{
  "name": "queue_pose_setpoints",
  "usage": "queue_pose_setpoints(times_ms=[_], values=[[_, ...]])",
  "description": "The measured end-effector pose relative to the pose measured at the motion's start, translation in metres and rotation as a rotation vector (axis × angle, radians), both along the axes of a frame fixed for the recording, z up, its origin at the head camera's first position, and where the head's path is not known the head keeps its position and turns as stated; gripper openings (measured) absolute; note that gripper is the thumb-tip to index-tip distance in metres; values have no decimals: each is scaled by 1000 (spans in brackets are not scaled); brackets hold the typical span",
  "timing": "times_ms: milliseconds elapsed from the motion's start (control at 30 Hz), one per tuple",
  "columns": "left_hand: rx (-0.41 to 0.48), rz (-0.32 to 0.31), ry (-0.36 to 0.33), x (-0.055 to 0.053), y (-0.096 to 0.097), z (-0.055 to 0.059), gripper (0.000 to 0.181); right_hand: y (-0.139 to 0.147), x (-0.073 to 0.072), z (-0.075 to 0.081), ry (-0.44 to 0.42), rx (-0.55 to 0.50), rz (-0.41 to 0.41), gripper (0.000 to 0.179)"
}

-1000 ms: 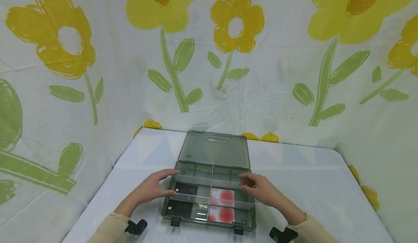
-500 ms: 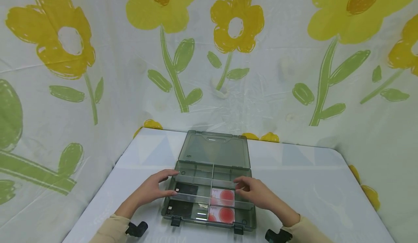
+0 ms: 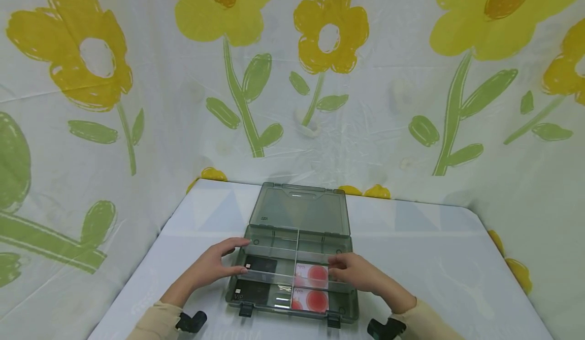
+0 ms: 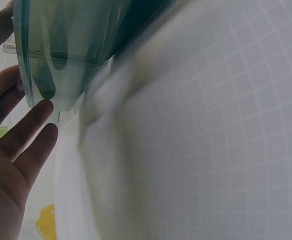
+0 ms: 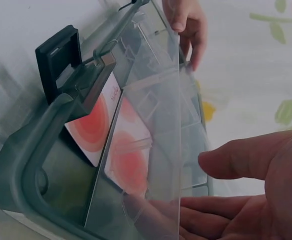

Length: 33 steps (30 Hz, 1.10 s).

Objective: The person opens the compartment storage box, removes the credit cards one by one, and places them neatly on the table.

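Note:
A translucent grey-green plastic case (image 3: 349, 307) lies on the table with its lid (image 3: 299, 210) tipped back. Clear dividers part its inside. On its left lie two black cards (image 3: 249, 293), the front one lettered VIP; on its right are two white cards with red circles (image 3: 316, 300). My left hand (image 3: 212, 265) touches the case's left side with thumb and fingers spread; the left wrist view shows its fingers extended along the outer wall. Inside the right half, my right hand (image 3: 358, 271) reaches to the rear red-circle card (image 5: 128, 162), thumb and fingers apart, fingers behind a clear divider (image 5: 165, 125).
The case stands on a white-covered table (image 3: 425, 274) with a faint pattern. Two latches (image 3: 246, 309) hang from its front edge. A white cloth with yellow flowers (image 3: 331, 30) hangs behind and at both sides. A black wrist camera (image 3: 192, 322) is strapped to each wrist.
My right hand has moved left and toward the front, from the case's right edge to the rear red-circle card. The left hand stays in place.

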<state>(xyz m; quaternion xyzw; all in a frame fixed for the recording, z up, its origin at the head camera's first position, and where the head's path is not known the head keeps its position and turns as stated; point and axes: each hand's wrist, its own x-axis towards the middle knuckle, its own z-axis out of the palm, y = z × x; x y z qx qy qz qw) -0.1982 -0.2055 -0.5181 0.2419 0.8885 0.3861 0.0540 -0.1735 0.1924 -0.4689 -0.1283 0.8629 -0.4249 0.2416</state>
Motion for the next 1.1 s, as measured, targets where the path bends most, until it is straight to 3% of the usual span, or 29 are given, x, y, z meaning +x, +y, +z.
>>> queue_pose_setpoints(times_ms=[367,933,1100], values=[[6,-3,-8,1,0,2,75,-6,-5,-1,7,63,16,37],[9,-5,-3,3,-1,2,75,-12,-1,-5,4,6,18,38],[6,-6,-4,2,0,1,76,-12,0,-4,8,33,-22,39]])
